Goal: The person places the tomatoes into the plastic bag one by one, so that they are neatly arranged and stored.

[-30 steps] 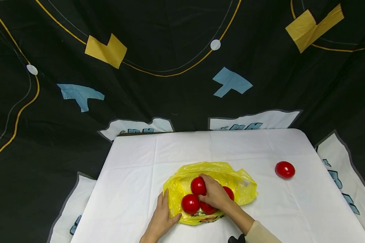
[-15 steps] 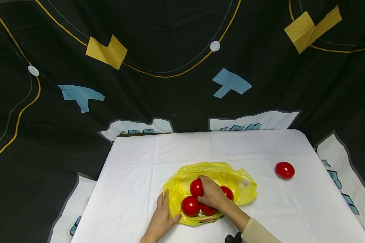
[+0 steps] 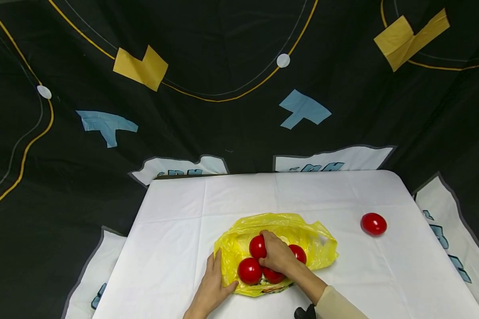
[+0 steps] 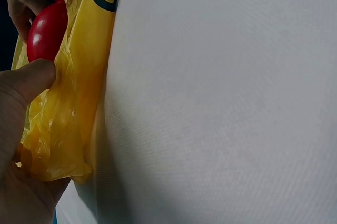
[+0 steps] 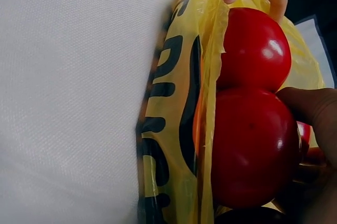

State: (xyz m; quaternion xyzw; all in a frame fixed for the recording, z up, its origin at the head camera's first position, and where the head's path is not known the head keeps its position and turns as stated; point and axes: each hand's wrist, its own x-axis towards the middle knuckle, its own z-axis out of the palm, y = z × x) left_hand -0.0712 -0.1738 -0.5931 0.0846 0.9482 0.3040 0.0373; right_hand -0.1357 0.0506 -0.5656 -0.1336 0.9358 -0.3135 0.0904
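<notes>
A yellow plastic bag (image 3: 245, 226) lies on the table with its mouth spread, showing several glossy red tomatoes inside. My left hand (image 3: 211, 285) holds the bag's left end, thumb over the near rim and fingers along the outer side; the left wrist view shows the thumb (image 4: 37, 79) beside a tomato (image 4: 48, 33). Inside the bag, my right hand (image 3: 277, 252) grips the rear left tomato (image 3: 257, 247) between thumb and fingers. Two nearer tomatoes (image 5: 258, 50) sit against the printed front wall in the right wrist view. Another tomato (image 3: 298, 253) is partly behind the right hand.
One more tomato (image 3: 373, 224) lies alone on the white-covered table (image 3: 175, 195), towards the right. A black cloth (image 3: 223, 133) with coloured shapes hangs behind the table. A small dark object (image 3: 304, 313) shows by the right sleeve at the bottom edge.
The right hand and the tomato it grips have shifted slightly left and nearer since a second ago, then stayed put. The left hand and bag have hardly moved.
</notes>
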